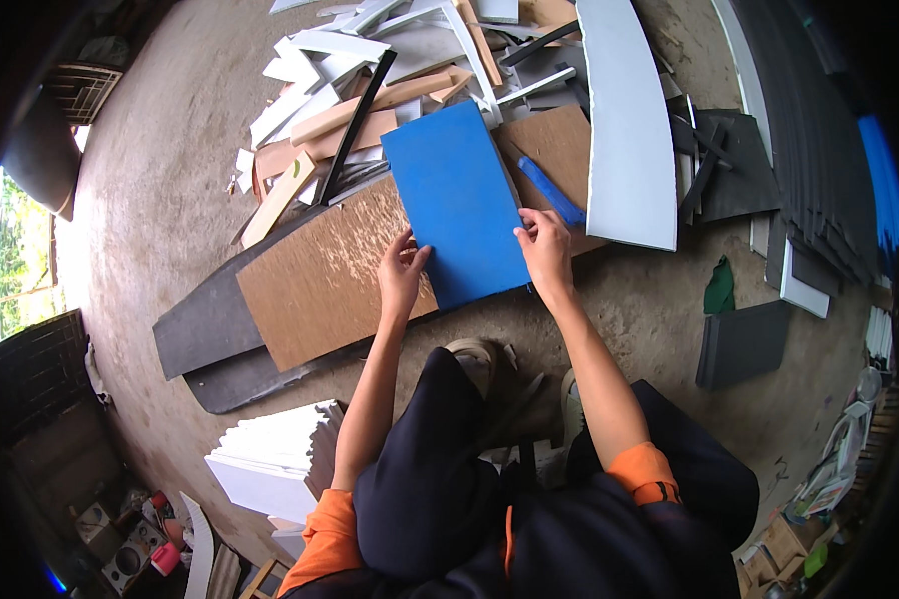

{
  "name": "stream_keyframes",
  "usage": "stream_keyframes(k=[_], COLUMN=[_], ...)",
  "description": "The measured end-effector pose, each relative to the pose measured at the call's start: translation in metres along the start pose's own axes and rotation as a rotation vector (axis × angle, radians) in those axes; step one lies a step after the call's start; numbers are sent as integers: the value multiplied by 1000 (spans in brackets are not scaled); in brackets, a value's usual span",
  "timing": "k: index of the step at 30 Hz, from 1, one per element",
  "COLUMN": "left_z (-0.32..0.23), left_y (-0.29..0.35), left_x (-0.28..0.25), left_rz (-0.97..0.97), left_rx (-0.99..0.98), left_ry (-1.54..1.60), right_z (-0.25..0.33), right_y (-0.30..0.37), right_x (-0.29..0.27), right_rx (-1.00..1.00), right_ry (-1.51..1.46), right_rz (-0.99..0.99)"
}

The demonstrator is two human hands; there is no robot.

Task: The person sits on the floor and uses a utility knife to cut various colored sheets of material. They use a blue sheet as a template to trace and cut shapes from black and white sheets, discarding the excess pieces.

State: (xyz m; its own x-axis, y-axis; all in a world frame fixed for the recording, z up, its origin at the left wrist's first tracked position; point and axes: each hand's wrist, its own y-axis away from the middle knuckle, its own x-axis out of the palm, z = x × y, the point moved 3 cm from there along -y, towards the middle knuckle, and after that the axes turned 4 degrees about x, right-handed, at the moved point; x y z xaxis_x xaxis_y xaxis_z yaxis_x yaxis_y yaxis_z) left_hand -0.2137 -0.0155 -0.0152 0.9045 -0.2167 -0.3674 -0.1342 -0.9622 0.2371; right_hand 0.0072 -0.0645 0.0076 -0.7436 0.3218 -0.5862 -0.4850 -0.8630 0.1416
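Observation:
A rectangular blue sheet (457,200) lies flat over a worn brown board (320,270), tilted slightly to the left. My left hand (405,275) is at its left edge, the thumb on the blue face and the fingers curled beside the edge. Across from it, my right hand (546,250) pinches the right edge between thumb and fingers. A slim blue tool (551,190), its kind unclear, rests on a second brown board (554,140) just beyond my right hand. Dark grey sheets (210,314) lie under the worn board.
A heap of white, tan and black offcuts (370,80) spreads beyond the boards. A long white panel (629,130) stands to the right, near stacked dark sheets (809,130). Dark grey blocks (744,344) and a green cloth (719,287) sit nearer. White sheets (275,454) are piled by my left arm.

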Motion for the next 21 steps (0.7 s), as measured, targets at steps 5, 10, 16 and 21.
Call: stream_keyframes(k=[5, 10, 16, 21], left_z=[-4, -4, -7, -15], left_y=[-2, -2, -2, -3], left_x=[-2, -2, -3, -3], left_rz=[14, 1, 4, 58], left_rx=[-32, -18, -1, -31], left_ry=[-23, -72, -83, -99], right_z=[2, 3, 4, 0], right_y=[-2, -4, -3, -6], right_x=[4, 4, 2, 2], right_rx=[17, 27, 55, 48], right_ry=[-31, -24, -88, -97], right_rz=[-6, 6, -4, 0])
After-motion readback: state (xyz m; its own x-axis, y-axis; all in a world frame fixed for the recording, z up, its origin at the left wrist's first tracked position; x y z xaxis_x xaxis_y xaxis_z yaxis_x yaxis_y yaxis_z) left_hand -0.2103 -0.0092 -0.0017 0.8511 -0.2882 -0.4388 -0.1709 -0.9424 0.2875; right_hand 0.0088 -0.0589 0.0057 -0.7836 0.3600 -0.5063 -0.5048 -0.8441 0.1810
